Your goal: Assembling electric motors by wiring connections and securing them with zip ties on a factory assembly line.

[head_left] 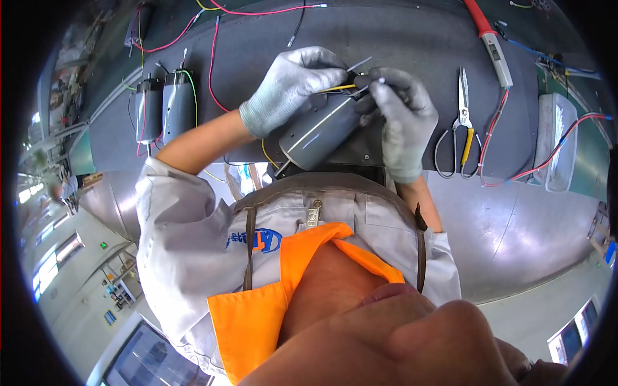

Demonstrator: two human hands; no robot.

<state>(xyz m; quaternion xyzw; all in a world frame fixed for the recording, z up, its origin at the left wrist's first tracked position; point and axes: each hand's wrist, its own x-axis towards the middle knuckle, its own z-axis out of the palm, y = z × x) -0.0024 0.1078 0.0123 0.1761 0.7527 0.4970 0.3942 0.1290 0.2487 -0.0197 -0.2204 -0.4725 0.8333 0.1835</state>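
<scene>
A dark grey cylindrical motor [320, 136] lies tilted at the bench's near edge, its shaft pointing down-left toward me. At its far end, yellow and black wires [344, 87] come out between my hands. My left hand [293, 85], in a pale grey-coated glove, is closed in a pinch over these wires. A thin light grey strip [360, 64] sticks out past its fingertips. My right hand [407, 116], gloved and darkened at the fingers, is pinched beside the motor's end; a small white tip [381, 80] shows at its fingertips. What exactly it grips is partly hidden.
Two similar motors [177, 106] with wires stand at the left. Scissors [463, 116] and yellow-handled pliers [468, 147] lie to the right. Beyond them are a red-and-grey soldering iron [496, 58] with its cable and a clear plastic box [557, 141]. Red wires [212, 64] trail across the bench.
</scene>
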